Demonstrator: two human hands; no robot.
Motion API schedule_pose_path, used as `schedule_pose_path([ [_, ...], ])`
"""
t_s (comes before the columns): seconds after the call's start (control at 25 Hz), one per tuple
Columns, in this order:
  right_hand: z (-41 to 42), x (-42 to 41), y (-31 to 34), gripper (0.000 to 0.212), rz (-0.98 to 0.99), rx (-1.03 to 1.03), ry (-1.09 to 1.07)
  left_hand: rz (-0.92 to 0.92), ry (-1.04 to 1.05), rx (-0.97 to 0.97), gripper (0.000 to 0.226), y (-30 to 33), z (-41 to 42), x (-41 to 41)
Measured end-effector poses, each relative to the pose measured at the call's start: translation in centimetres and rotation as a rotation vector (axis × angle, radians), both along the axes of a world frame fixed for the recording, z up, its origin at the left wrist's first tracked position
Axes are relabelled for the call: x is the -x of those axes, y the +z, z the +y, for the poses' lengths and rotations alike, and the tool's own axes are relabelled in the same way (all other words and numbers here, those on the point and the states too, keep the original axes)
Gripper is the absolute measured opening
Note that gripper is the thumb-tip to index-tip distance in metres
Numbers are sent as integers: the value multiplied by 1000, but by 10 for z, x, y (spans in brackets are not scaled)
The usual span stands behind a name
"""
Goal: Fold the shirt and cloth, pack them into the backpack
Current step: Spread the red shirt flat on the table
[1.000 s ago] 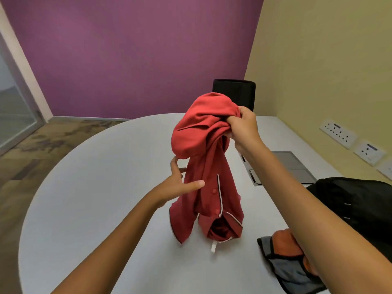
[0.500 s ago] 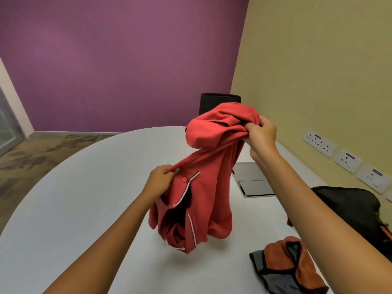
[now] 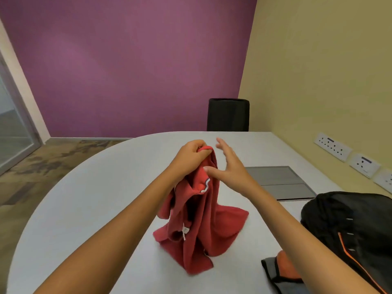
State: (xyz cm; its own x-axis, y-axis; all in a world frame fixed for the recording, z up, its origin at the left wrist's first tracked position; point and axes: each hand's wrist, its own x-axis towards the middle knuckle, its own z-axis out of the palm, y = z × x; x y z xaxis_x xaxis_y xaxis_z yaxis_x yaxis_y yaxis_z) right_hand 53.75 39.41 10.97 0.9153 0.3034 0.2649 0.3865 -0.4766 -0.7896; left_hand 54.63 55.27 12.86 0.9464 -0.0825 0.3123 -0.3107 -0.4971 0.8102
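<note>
One red shirt hung bunched over the middle of the white table, its top pinched up and its lower folds pooling on the tabletop. The left hand gripped that top edge, fingers curled tight round the red fabric. The right hand was spread beside it, fingers straight and apart, the thumb touching the shirt just below the left hand's grip (no fabric lay inside its fingers). White piping showed on the shirt near the thumb, and a small white tag hung lower down, toward the left side of the garment.

One cloth, grey and orange with a dark border, lay crumpled at the table's near right edge, partly hidden by the right forearm and well apart from the shirt. One black backpack with an orange stripe sat on the right side of the table, just behind the cloth; whether its opening was unzipped I could not tell.

One grey panel, split into two sections, lay flush in the table beyond the backpack. One black chair back stood at the far edge. Three white wall sockets showed along the yellow wall at right.
</note>
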Motion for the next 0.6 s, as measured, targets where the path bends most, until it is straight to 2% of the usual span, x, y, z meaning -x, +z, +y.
schedule_pose_path([
  [0.08,1,-1,5,65,51,-3,64,53,-36,129,12,4,-2,3],
  [0.16,-5,-6,9,26,-27,13,20,122,-127,254,4,5,5,7],
  [0.2,-9,-8,9,14,-63,16,-6,147,-176,284,10,4,10,12],
  [0.32,-12,-8,10,14,-116,-45,-89,182,-257,330,31,-18,30,32],
  [0.48,-20,-10,16,16,-190,-71,-164,261,-246,156,56,-81,60,62],
  [0.52,-21,-12,18,16,-195,-86,-181,266,-212,126,53,-95,62,66],
  [0.6,-23,-16,20,16,-186,-125,-226,222,-106,129,32,-112,60,68],
])
